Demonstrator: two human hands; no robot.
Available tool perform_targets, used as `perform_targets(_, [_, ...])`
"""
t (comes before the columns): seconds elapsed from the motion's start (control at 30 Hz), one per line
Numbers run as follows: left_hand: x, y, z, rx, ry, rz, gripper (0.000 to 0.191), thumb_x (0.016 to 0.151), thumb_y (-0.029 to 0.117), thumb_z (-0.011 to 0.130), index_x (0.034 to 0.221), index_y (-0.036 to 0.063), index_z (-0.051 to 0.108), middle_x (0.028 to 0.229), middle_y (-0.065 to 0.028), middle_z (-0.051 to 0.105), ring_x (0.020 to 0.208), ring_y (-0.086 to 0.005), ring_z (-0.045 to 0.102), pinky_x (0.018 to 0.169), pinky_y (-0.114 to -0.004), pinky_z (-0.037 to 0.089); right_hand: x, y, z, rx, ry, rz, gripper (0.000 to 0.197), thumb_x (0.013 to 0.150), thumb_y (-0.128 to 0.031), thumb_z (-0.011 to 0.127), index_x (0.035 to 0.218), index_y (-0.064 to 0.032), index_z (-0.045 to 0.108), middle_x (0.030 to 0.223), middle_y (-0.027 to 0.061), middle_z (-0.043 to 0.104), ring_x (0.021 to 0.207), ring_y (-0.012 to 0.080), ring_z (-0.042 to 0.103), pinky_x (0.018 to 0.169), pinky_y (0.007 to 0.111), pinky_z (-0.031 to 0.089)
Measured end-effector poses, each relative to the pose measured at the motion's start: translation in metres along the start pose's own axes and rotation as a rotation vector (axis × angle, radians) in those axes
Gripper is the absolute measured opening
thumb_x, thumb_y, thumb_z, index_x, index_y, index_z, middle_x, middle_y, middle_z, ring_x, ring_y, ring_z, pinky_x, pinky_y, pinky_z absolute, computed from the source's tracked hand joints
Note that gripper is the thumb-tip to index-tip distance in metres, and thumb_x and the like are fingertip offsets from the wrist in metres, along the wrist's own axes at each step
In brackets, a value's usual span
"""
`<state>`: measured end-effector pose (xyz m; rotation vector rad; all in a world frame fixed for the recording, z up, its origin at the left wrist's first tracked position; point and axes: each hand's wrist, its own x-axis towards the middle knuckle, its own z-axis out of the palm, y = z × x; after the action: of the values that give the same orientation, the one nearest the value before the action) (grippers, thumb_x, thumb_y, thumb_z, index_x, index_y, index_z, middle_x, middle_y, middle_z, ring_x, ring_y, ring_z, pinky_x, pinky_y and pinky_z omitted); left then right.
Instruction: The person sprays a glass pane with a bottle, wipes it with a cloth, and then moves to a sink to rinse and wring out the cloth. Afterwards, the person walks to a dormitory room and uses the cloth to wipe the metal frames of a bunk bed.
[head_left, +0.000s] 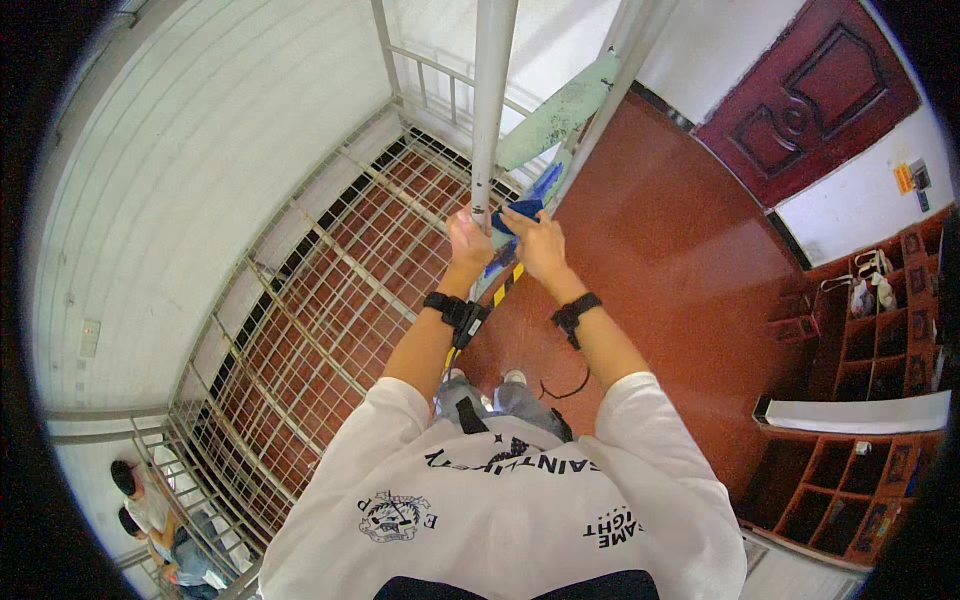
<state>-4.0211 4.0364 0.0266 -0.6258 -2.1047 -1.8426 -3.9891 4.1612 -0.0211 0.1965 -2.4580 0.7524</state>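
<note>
My left hand (470, 238) grips the light metal post (491, 97) of a bunk bed frame. Just to its right, my right hand (538, 241) holds a dark blue cloth or pad (517, 216), its fingers pressing it on a pale green ladder step. Blue marks (546, 180) show on the metal around the cloth. Farther up, another pale green step (562, 112) with dark worn spots spans the two posts. Both wrists wear black straps, and the left strap (465, 319) carries a small black device with a cable.
A wire-mesh bed base (352, 277) lies to the left. Red-brown floor (637, 247) spreads at the right, with a dark red door (817, 97) and wooden cubby shelves (877, 337) beyond. Two people (154, 517) are at the lower left behind bed rails. Yellow-black tape (510, 283) runs beneath my hands.
</note>
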Motion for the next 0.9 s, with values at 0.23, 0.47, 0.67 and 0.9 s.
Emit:
perform_targets(0.23, [0.007,-0.002,0.013,0.023,0.087,0.001,0.054,0.089,0.04,0.019,0.058,0.0027,0.044,0.047,-0.0042,0.04,0.042,-0.0154,0.04,0.041,-0.029,0.029,0.039,0.046,0.007,-0.022,0.025,0.187,0.039,0.071,-0.002,0.047,0.106,-0.0125,0.06,0.111,0.0022,0.057,0.083,0.0299,0.051,0.077,0.037,0.044])
perform_targets(0.47, [0.005,0.006,0.004,0.067,0.024,0.139,0.055,0.089,0.04,0.018,0.058,0.0026,0.043,0.047,-0.005,0.039,0.042,-0.0164,0.04,0.04,-0.029,0.028,0.018,0.057,-0.014,0.092,-0.151,-0.034,0.044,0.07,0.001,0.045,0.111,-0.0107,0.057,0.12,0.0019,0.052,0.096,0.0324,0.051,0.093,0.033,0.036])
perform_targets(0.67, [0.01,0.014,0.017,0.03,0.023,0.108,0.056,0.088,0.043,0.019,0.058,0.0021,0.045,0.047,-0.0042,0.039,0.042,-0.0144,0.04,0.04,-0.028,0.029,0.037,0.076,-0.004,0.025,-0.014,0.037,0.043,0.07,0.004,0.044,0.11,-0.0051,0.056,0.118,0.0051,0.052,0.078,0.0324,0.051,0.075,0.036,0.043])
perform_targets(0.9, [0.01,0.005,0.01,0.002,0.024,0.101,0.056,0.088,0.044,0.021,0.061,0.0021,0.047,0.047,-0.0035,0.042,0.043,-0.0139,0.04,0.041,-0.028,0.03,0.037,0.094,-0.011,-0.102,-0.162,0.101,0.047,0.069,0.001,0.043,0.11,-0.0177,0.058,0.109,0.0064,0.058,0.081,0.0316,0.053,0.075,0.039,0.046])
